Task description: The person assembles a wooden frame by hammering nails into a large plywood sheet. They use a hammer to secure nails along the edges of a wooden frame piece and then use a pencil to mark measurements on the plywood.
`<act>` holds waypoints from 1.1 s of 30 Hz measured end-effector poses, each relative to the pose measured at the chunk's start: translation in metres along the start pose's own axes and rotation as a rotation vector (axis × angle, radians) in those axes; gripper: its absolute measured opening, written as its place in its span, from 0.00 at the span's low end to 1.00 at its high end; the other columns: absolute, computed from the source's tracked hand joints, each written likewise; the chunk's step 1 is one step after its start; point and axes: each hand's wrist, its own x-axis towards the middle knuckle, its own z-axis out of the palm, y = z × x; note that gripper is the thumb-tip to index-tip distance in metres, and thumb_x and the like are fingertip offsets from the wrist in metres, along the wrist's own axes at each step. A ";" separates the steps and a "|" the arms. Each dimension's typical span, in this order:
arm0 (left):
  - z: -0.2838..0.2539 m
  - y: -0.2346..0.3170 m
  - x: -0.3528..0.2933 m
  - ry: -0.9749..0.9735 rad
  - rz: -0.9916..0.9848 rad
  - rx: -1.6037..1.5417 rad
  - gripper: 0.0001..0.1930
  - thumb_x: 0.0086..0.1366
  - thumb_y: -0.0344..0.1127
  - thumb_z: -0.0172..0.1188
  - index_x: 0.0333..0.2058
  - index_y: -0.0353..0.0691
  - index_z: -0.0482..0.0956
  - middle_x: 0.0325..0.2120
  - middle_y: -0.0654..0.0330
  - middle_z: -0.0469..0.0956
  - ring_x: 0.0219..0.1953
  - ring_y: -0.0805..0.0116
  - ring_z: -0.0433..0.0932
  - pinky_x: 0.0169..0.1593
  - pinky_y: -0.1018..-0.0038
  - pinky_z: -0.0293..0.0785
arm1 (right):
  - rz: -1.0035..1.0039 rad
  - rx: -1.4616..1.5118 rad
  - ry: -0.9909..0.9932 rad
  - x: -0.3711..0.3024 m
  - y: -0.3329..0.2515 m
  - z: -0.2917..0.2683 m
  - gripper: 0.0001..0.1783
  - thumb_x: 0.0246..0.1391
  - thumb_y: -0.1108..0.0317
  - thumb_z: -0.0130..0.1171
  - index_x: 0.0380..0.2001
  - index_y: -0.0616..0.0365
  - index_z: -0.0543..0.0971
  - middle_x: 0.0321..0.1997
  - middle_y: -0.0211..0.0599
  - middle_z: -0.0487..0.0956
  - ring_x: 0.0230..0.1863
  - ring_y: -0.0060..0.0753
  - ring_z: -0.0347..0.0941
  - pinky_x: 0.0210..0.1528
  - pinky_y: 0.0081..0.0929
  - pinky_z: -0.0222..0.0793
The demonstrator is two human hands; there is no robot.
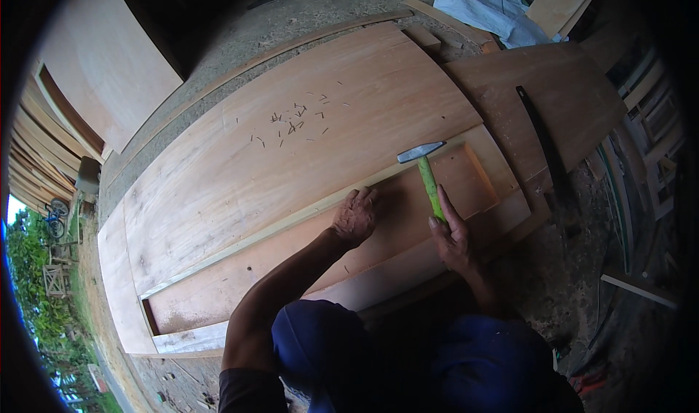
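Nearest the camera, the person's right hand [453, 232] was wrapped tight around the green handle of a hammer [427, 171], its steel head raised just above the pale wooden strip [306, 213] that ran along the plywood panel [291, 144]. The left hand [355, 215] rested on that strip, fingers pinched together as if on a small nail; whether a nail was actually between them could not be told. The likeliest trouble was a blow landing on those fingers, since they sat so close to where the head would fall. A glancing strike could also bend the nail or shift the strip off its line. Farther up the panel, toward its far edge, lay a scatter of loose nails [291, 125], well apart from both hands.
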 end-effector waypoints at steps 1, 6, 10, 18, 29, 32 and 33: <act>0.005 -0.006 -0.008 0.001 -0.053 -0.080 0.13 0.56 0.28 0.54 0.41 0.32 0.74 0.45 0.49 0.72 0.48 0.51 0.70 0.52 0.60 0.70 | -0.019 0.024 -0.001 0.002 -0.002 0.005 0.35 0.65 0.70 0.51 0.73 0.53 0.54 0.33 0.35 0.77 0.26 0.13 0.61 0.29 0.18 0.65; 0.002 0.010 -0.005 -0.007 -0.100 -0.144 0.17 0.58 0.25 0.52 0.47 0.32 0.71 0.43 0.45 0.72 0.45 0.46 0.73 0.49 0.55 0.73 | 0.073 0.038 -0.021 0.002 -0.007 0.002 0.35 0.65 0.70 0.51 0.73 0.52 0.54 0.33 0.35 0.77 0.26 0.14 0.61 0.29 0.18 0.64; 0.005 0.011 -0.008 0.030 -0.101 -0.017 0.15 0.64 0.31 0.50 0.48 0.32 0.69 0.40 0.45 0.73 0.43 0.47 0.73 0.48 0.56 0.73 | 0.113 0.062 -0.066 0.006 -0.022 0.001 0.35 0.65 0.71 0.52 0.73 0.54 0.54 0.44 0.43 0.79 0.33 0.17 0.69 0.37 0.20 0.69; -0.051 0.038 0.025 -0.046 -0.221 -1.117 0.08 0.70 0.31 0.51 0.38 0.34 0.63 0.28 0.54 0.70 0.29 0.63 0.76 0.36 0.67 0.76 | -0.145 -0.036 -0.118 0.026 -0.001 0.018 0.17 0.61 0.75 0.58 0.53 0.59 0.75 0.37 0.46 0.80 0.36 0.40 0.80 0.41 0.29 0.75; -0.137 0.024 0.065 0.163 -0.394 -1.518 0.11 0.63 0.25 0.63 0.41 0.38 0.71 0.33 0.62 0.76 0.37 0.73 0.77 0.44 0.73 0.76 | 0.207 0.484 -0.003 0.099 -0.058 0.038 0.10 0.68 0.63 0.51 0.34 0.57 0.72 0.19 0.22 0.67 0.16 0.13 0.62 0.17 0.18 0.59; -0.121 0.039 0.067 0.410 -0.433 -1.549 0.11 0.62 0.22 0.63 0.40 0.40 0.73 0.32 0.64 0.77 0.36 0.75 0.75 0.43 0.75 0.74 | 0.279 0.609 0.006 0.103 -0.057 0.042 0.12 0.69 0.59 0.50 0.32 0.53 0.72 0.16 0.19 0.64 0.10 0.10 0.57 0.10 0.17 0.54; -0.107 0.043 0.060 0.530 -0.460 -1.592 0.11 0.62 0.22 0.64 0.40 0.40 0.74 0.32 0.64 0.77 0.35 0.75 0.75 0.42 0.75 0.74 | 0.311 0.640 -0.013 0.101 -0.054 0.048 0.12 0.68 0.60 0.51 0.32 0.54 0.72 0.18 0.20 0.64 0.11 0.11 0.58 0.10 0.17 0.55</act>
